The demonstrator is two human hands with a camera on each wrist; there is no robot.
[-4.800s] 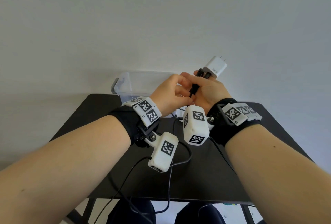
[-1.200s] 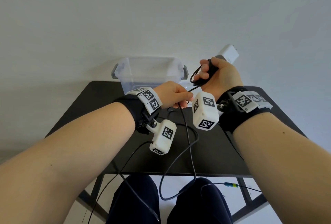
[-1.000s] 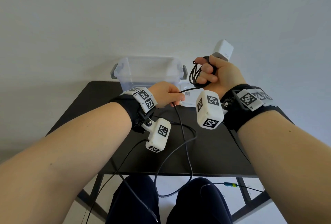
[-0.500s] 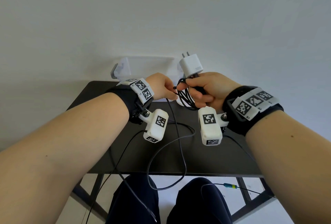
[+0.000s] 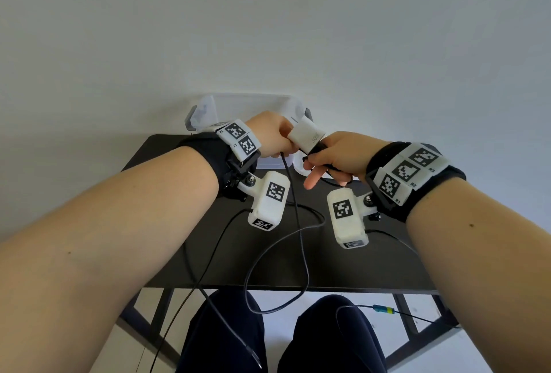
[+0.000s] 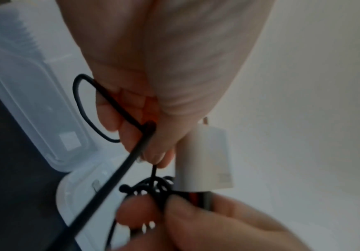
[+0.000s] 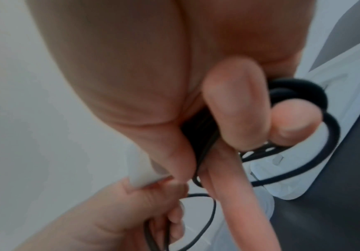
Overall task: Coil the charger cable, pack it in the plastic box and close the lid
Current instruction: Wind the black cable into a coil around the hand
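My right hand (image 5: pixel 325 160) grips a bundle of black cable coils (image 7: pixel 202 135) at the base of the white charger plug (image 5: pixel 307 137), with the forefinger pointing down. In the right wrist view more loops (image 7: pixel 316 108) bulge out past the curled fingers. My left hand (image 5: pixel 280 140) is right beside the plug and pinches the loose black cable (image 6: pixel 140 134) between thumb and fingertips. The rest of the cable (image 5: pixel 299 241) hangs from that hand over the table's front edge in a long loop. The clear plastic box (image 5: pixel 253 105) stands open behind both hands.
The box's clear lid (image 6: pixel 76 195) lies flat on the black table (image 5: pixel 208 238) under my hands. Thin black leads from the wrist cameras (image 5: pixel 208 253) trail off the front edge towards my knees. A white wall rises close behind the table.
My right hand has come down and rolled over, so the plug now points left instead of up. Both hands have closed together, and the hanging loop has shortened a little.
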